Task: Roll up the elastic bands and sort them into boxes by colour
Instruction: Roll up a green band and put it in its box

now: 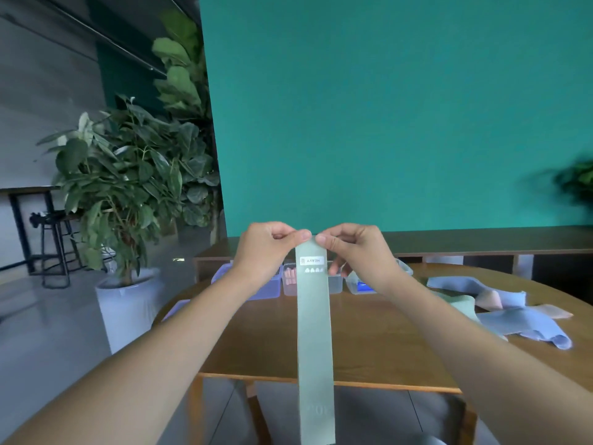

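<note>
- The left hand [266,248] and the right hand [356,252] each pinch a top corner of a pale green band [313,332], thumbs and fingers closed on its upper edge.
- The band hangs straight down in the air between the person and the counter [369,342], flat and fully unrolled; its lower end runs out of the bottom of the view. A small white label reading HEAVY sits upside down near the top.
- No turn of the roll has been made yet, so this band looks to be at the very start of its rolling step.
- At the far side of the counter stands a row of clear boxes [335,282], partly hidden behind the hands. One just behind the band holds pink rolls [290,276], so some sorting is judged done; another to the right shows something blue inside, too hidden to name.
- To the right on the counter lies a loose pile of bands [519,319] in blue, pink and green, tangled and unrolled. These are what is left.
- Overall the task seems partly done: some rolls boxed, one band in hand, several waiting.
- On the left, beyond the counter, potted plants [128,175] stand on the floor; a teal wall [385,107] rises behind.
</note>
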A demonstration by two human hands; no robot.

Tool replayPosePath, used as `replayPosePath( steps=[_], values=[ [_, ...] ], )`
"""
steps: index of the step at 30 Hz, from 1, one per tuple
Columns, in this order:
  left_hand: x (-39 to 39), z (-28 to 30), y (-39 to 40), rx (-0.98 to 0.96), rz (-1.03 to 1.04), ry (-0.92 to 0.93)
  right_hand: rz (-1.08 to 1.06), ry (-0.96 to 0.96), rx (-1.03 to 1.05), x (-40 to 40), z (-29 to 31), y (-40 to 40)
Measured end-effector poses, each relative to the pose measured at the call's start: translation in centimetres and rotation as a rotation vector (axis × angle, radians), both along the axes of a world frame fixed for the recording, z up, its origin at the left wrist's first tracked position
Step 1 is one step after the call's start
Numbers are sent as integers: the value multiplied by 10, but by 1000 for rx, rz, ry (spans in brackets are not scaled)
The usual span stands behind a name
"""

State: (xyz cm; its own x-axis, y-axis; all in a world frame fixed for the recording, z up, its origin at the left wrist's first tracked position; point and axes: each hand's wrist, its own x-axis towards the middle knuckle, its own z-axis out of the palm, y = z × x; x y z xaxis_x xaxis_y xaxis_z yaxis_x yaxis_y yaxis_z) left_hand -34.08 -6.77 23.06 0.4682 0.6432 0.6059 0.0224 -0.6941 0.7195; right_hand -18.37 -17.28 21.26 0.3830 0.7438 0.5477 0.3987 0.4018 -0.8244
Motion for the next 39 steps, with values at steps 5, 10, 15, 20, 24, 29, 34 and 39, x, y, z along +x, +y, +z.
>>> replayPosePath(
  steps=[5, 10, 15, 20, 24, 29, 34, 39],
  values=[
    [25, -57, 37, -81, -25, 63, -19, -2, -164, 28, -49, 36],
    [53, -121, 77, -202, -63, 230, -1, 37, -327, 59, -108, 70],
    [78, -164, 109, -259, -19, 249, -25, 44, -386, 90, -149, 101],
    [95, -187, 133, -335, -6, 258, -16, 65, -421, 112, -168, 128],
    [107, -198, 148, -389, 9, 235, -24, 30, -471, 127, -180, 150],
    [121, -209, 169, -418, 20, 192, -30, -5, -487, 141, -188, 172],
    [133, -216, 193, -377, 21, 185, -37, -19, -470, 148, -191, 192],
    [147, -218, 214, -344, 58, 158, -124, -58, -466, 156, -196, 215]
  ],
)
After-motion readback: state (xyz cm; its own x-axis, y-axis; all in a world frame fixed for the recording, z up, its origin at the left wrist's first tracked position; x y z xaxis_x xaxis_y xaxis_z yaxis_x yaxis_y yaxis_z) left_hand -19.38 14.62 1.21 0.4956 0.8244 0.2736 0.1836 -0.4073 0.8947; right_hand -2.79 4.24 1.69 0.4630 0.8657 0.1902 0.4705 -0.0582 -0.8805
